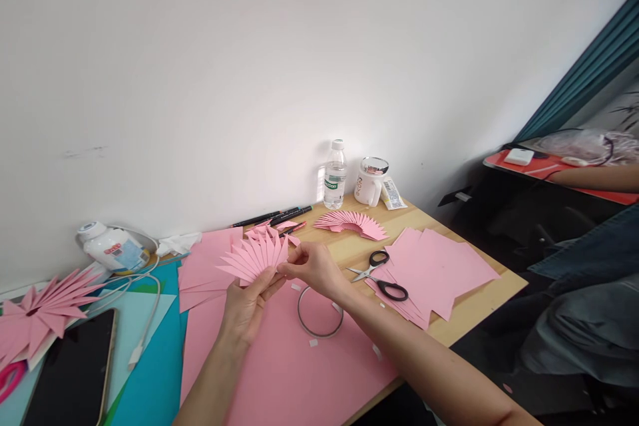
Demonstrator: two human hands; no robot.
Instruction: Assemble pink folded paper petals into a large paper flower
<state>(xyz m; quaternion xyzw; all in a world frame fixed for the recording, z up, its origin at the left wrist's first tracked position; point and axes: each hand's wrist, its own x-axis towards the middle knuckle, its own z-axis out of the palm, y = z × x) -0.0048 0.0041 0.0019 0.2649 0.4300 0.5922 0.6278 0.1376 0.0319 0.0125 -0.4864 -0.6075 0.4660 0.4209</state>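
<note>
Pinching a pleated fan (257,254) between fingers (262,281), left hand (243,309) and right hand (318,269) are working, seemingly midway, flat sheets (439,266) waiting right.

Left hand (244,311) and right hand (317,270) at a pleated pink fan (257,256)
Both pinch its lower edge, mid-frame; open scissors (370,272) lie right of centre.

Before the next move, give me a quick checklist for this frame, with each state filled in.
1. Left hand supports the folded pink fan: ok, gripping its base.
2. Right hand at the fan: ok, pinching near its lower right edge.
3. Innermost fold secure: cannot tell, hidden by the grip.
4. Scissors closed: not ok, handles spread.
5. Water bottle capped and upright: ok.
</note>
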